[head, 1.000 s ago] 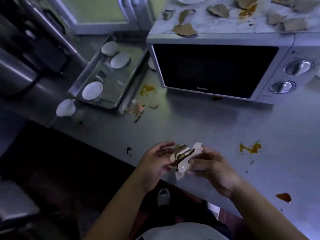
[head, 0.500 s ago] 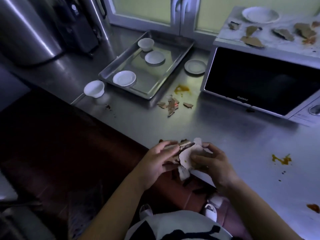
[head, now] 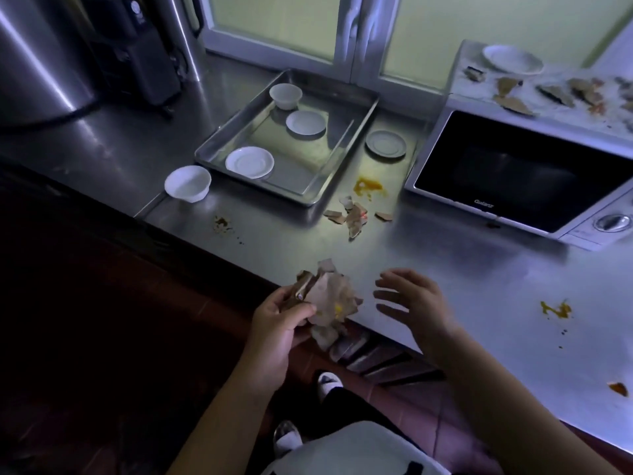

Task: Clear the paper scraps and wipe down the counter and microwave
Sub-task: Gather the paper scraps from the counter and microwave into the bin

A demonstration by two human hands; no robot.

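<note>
Dim steel counter in front of you, microwave off to the right. Your left hand is curled round a wad of scraps, held right at the counter's front edge. Your right hand hovers just beside it, fingers spread and loose, holding nothing. Loose scraps lie just off the tray's near corner, beside an orange spill. Torn pieces litter the microwave's top, near a white plate.

— Is the whole microwave visible?
— No, the right edge cuts it off, and the scraps on top run out too.
— And the far-left steel urn?
— Cropped likewise.
</note>
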